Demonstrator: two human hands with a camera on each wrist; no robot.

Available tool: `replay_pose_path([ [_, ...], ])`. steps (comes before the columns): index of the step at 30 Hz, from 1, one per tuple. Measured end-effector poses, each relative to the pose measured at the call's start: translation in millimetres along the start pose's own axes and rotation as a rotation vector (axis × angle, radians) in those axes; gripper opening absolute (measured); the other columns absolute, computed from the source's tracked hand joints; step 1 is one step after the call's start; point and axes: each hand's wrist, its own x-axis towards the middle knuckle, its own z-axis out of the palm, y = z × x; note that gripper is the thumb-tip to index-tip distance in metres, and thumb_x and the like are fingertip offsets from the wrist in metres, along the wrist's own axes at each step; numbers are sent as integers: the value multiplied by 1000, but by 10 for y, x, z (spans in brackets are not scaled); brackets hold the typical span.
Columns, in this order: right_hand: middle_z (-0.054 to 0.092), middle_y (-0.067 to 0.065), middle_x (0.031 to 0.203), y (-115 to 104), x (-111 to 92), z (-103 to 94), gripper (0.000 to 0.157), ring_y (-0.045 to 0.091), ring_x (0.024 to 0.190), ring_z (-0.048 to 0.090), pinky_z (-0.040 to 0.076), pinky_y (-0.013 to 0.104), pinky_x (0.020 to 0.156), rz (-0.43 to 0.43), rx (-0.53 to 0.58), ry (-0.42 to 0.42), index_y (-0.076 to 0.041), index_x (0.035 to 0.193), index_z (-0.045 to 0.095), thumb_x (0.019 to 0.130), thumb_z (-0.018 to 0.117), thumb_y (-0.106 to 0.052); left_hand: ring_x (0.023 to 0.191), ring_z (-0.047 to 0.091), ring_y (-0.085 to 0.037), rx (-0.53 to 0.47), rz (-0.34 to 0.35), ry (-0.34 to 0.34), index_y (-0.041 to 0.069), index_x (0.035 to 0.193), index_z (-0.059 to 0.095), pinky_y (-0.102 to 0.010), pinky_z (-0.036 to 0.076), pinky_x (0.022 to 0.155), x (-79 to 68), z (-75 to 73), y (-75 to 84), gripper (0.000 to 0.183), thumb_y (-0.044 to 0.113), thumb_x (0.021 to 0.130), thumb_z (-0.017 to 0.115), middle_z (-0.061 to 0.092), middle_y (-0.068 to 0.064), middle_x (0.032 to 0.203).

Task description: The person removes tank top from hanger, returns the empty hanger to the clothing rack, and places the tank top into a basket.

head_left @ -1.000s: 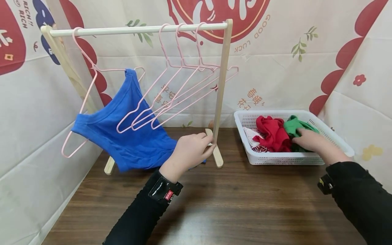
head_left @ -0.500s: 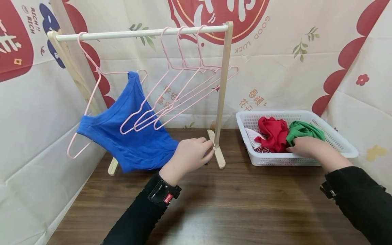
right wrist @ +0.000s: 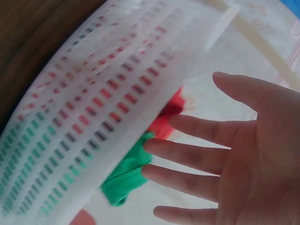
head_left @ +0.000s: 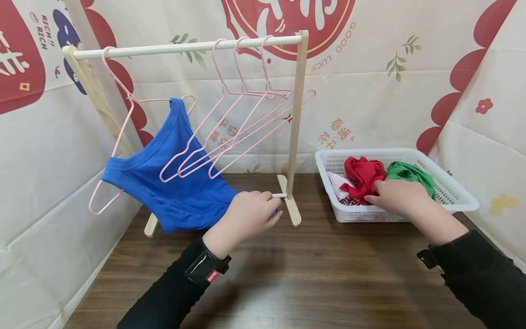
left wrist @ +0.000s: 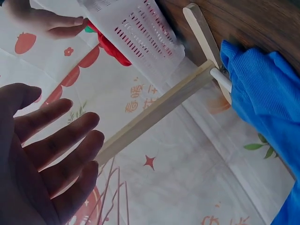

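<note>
My left hand (head_left: 249,214) hovers by the lower right end of a blue sleeveless top (head_left: 172,192) that hangs from a pink hanger (head_left: 119,141). In the left wrist view its fingers are spread and slightly bent, with nothing between them. My right hand (head_left: 404,196) is over the front rim of a white perforated basket (head_left: 456,201), near a red cloth (head_left: 365,176) and a green cloth (head_left: 412,173). The right wrist view shows that hand's fingers apart and fairly straight, holding nothing. A white patterned cloth (head_left: 339,183) lies at the basket's left side, partly covered by the red one.
A wooden rack with a white top bar (head_left: 176,47) stands behind my left hand. Three bare pink hangers (head_left: 240,91) hang near its right post (head_left: 297,109). Its foot (head_left: 292,211) rests on the brown table (head_left: 312,274). Printed fabric (head_left: 370,100) encloses the back and sides.
My right hand has come away from the green cloth and moved left toward the red cloth. My left hand has drawn slightly left from the rack's right post, exposing a white lower bar.
</note>
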Motion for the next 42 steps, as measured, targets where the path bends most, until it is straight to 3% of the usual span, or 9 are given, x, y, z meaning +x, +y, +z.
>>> replay_pose_path([
  [3, 64, 19, 89, -119, -12, -58, 56, 33, 78, 61, 48, 50, 61, 5, -7, 46, 4, 107, 62, 83, 71, -46, 59, 57, -15, -12, 4, 13, 13, 86, 67, -27, 44, 47, -27, -54, -23, 20, 31, 93, 63, 62, -1, 75],
  [7, 61, 28, 109, -271, -30, -106, 65, 45, 93, 60, 48, 59, 72, -22, 10, 103, 4, 120, 60, 84, 70, -48, 62, 56, -17, -17, 6, 48, 11, 90, 68, -28, 47, 50, -70, -123, -71, 18, 28, 90, 67, 61, -3, 78],
  [13, 58, 27, 121, -488, -77, -180, 60, 46, 112, 53, 42, 63, 88, -92, 64, 201, 1, 127, 58, 87, 68, -43, 75, 62, -19, 13, 5, 89, 8, 103, 69, -30, 53, 59, -147, -273, -148, 23, 27, 88, 69, 66, -6, 91],
  [17, 56, 26, 127, -593, -80, -223, 58, 45, 118, 49, 40, 64, 92, -114, 110, 243, -1, 131, 56, 90, 65, -41, 82, 64, -22, -3, -16, 131, 7, 108, 69, -32, 55, 65, -191, -401, -215, 28, 24, 87, 72, 68, -8, 99],
  [27, 56, 22, 128, -806, -86, -334, 56, 41, 118, 51, 40, 58, 96, -165, 193, 315, -3, 132, 56, 92, 65, -41, 88, 65, -26, -37, -55, 264, 3, 111, 68, -37, 55, 70, -235, -730, -333, 28, 19, 88, 70, 69, -11, 104],
  [38, 54, 20, 132, -966, -88, -367, 61, 40, 121, 50, 39, 59, 97, -175, 204, 369, -4, 135, 55, 91, 64, -45, 89, 67, -33, 29, -188, 479, -1, 110, 69, -48, 55, 73, -314, -947, -519, 35, 27, 98, 52, 70, -16, 104],
  [42, 55, 19, 131, -1038, -94, -297, 60, 39, 121, 50, 36, 59, 99, -192, 220, 394, -5, 134, 56, 90, 64, -46, 90, 67, -35, 71, -268, 514, 0, 111, 69, -50, 55, 71, -393, -1005, -576, 37, 29, 98, 50, 70, -17, 105],
])
